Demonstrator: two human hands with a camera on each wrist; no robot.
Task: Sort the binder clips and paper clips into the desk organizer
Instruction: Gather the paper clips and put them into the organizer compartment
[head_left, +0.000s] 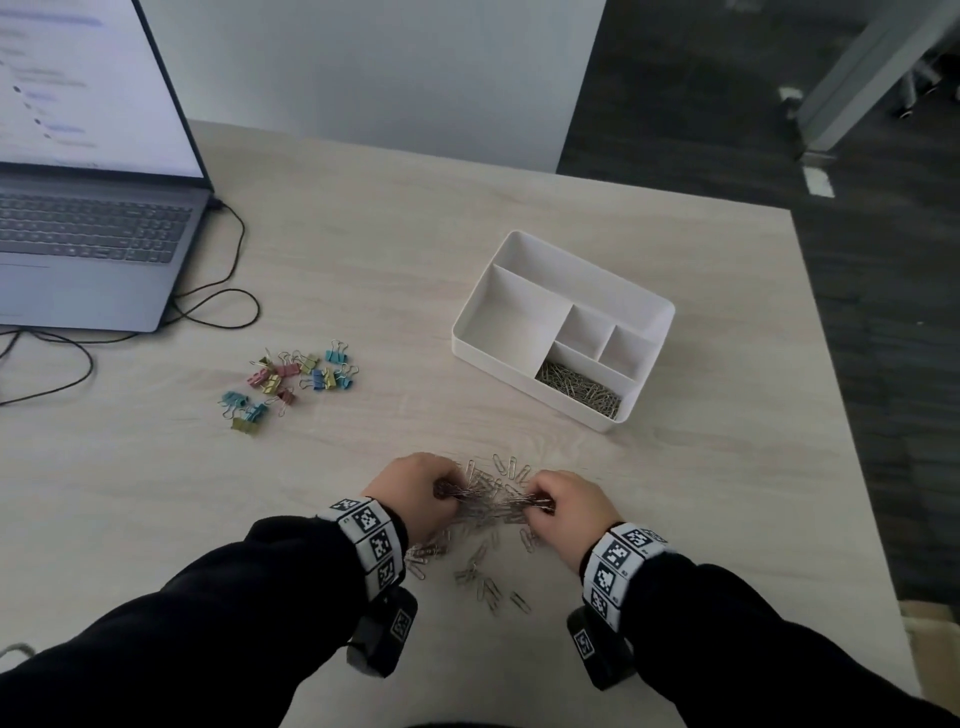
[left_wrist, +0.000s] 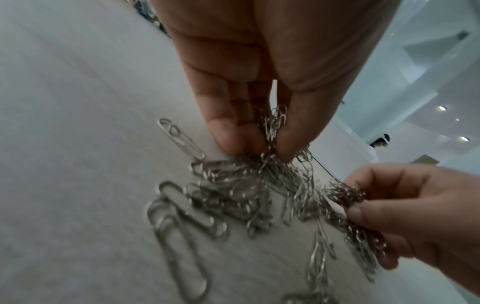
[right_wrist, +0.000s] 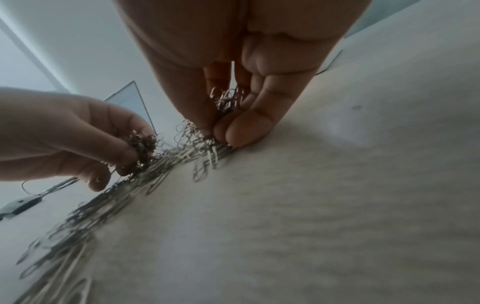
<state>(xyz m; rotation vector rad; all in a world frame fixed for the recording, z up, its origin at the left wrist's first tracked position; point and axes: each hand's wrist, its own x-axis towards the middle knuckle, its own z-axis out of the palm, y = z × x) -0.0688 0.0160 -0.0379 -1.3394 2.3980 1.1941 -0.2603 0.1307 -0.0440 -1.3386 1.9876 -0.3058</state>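
Observation:
A heap of silver paper clips (head_left: 488, 512) lies on the table near the front edge. My left hand (head_left: 423, 488) pinches a bunch of those clips (left_wrist: 271, 131) between thumb and fingers at the heap's left side. My right hand (head_left: 563, 501) grips another bunch (right_wrist: 227, 100) at the heap's right side. Both hands are low over the heap. Coloured binder clips (head_left: 291, 382) lie in a loose cluster at the middle left. The white desk organizer (head_left: 467, 312) stands at the right, with paper clips (head_left: 579, 389) in its front right compartment; its other compartments hold nothing.
An open laptop (head_left: 88, 249) sits at the back left, its black cable (head_left: 228, 306) looping over the table toward the binder clips. The table's right edge (head_left: 852, 415) drops to dark floor.

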